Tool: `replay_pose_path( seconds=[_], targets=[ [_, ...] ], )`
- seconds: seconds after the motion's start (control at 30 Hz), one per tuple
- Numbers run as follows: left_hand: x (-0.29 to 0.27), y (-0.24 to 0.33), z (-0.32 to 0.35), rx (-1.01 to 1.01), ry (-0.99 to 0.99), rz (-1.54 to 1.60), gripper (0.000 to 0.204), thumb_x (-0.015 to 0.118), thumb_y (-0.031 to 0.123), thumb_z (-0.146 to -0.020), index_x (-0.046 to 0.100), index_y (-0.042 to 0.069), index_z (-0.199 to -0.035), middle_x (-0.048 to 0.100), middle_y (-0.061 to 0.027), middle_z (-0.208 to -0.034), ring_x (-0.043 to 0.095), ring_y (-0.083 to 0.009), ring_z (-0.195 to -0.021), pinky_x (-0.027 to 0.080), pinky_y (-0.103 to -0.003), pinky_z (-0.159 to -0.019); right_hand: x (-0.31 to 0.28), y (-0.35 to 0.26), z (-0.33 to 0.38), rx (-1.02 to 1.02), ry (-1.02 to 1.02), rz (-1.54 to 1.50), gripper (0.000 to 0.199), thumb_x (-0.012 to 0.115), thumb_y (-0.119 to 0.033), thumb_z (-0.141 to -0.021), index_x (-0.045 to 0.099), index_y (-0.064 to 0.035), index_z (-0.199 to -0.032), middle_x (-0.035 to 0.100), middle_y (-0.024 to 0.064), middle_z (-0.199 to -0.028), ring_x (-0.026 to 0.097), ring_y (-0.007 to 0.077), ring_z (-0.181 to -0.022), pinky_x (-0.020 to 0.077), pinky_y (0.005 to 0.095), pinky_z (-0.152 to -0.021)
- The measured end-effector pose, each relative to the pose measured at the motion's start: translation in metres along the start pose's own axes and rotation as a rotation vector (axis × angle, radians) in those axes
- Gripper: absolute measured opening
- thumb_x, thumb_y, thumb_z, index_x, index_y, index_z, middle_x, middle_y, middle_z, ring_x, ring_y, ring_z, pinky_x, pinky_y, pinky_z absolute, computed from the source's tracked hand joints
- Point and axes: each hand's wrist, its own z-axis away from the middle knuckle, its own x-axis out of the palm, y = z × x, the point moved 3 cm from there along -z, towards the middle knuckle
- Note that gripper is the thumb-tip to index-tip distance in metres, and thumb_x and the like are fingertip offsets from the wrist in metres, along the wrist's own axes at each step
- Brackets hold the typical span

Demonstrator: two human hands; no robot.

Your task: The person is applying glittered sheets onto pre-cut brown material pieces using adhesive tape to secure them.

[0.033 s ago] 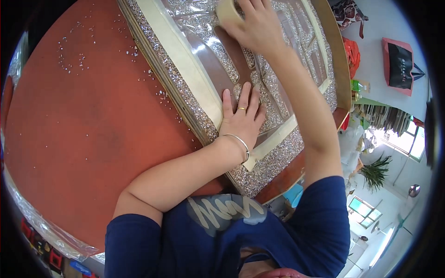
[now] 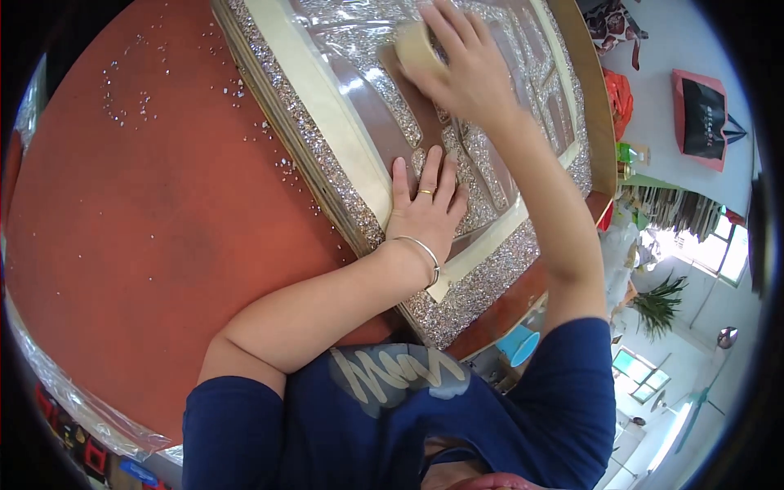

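My left hand (image 2: 426,204) lies spread and flat on a clear plastic stencil sheet (image 2: 371,135), a ring and a bracelet on it. The sheet covers a board; glittering stones (image 2: 390,106) fill its cut-out shapes. Farther off, my right hand (image 2: 480,77) is closed round a cream roll of tape (image 2: 418,53), held at or just over the sheet. Whether the roll touches the sheet I cannot tell. Cream tape strips (image 2: 314,90) run along the sheet's edges, and a border of the same stones (image 2: 490,282) lies outside them.
The board rests on a red-brown table (image 2: 147,212), with loose stones (image 2: 286,167) scattered left of it. A brown raised edge (image 2: 603,122) stands along the right. Beyond are a pink and black bag (image 2: 701,121), a blue container (image 2: 518,345) and a spiky plant (image 2: 660,304).
My right hand and the tape roll have shifted slightly right and nearer to me. The left hand stays in the same spot.
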Motion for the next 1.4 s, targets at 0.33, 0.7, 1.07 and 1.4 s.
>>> replay_pose_path(
  seconds=[0.33,0.7,1.07,1.4],
  targets=[
    [0.017,0.022,0.0,-0.031,0.036,-0.149,0.09,0.067,0.046,-0.074,0.027,0.009,-0.145,0.013,-0.0231,-0.152,-0.001,-0.0455,-0.14,0.002,-0.072,-0.102,0.002,-0.013,-0.008,0.173,-0.079,-0.089,0.074,0.076,-0.031,-0.069,0.044,-0.0066,-0.132,0.046,0.0171,-0.133,0.046,0.0409,-0.113,0.0407,0.0486,-0.095],
    [0.007,0.007,0.001,0.036,-0.153,-0.004,0.103,0.071,0.052,-0.069,0.021,0.008,-0.147,0.011,-0.0219,-0.152,0.0,-0.044,-0.14,0.0,-0.071,-0.103,-0.018,-0.041,0.031,0.161,-0.134,-0.189,0.071,0.075,-0.036,-0.069,0.048,-0.0116,-0.13,0.047,0.0116,-0.133,0.047,0.0398,-0.112,0.042,0.0483,-0.093],
    [-0.01,0.012,-0.001,0.101,-0.266,-0.056,0.098,0.067,0.055,-0.072,0.022,0.012,-0.147,0.013,-0.019,-0.153,0.001,-0.0389,-0.142,-0.001,-0.073,-0.102,0.023,-0.025,-0.086,0.681,-0.201,-0.151,0.072,0.05,-0.051,-0.087,0.035,-0.0025,-0.138,0.04,0.0207,-0.139,0.04,0.0394,-0.123,0.0322,0.0487,-0.104],
    [-0.013,0.017,0.002,0.055,-0.18,-0.004,0.11,0.076,0.056,-0.063,0.02,0.013,-0.147,-0.001,-0.0233,-0.153,-0.009,-0.0391,-0.142,0.0,-0.069,-0.104,-0.076,0.101,0.237,0.935,-0.022,0.468,0.065,0.072,-0.039,-0.074,0.052,-0.0022,-0.124,0.059,0.0205,-0.115,0.056,0.0362,-0.106,0.0443,0.0428,-0.092]
  ],
)
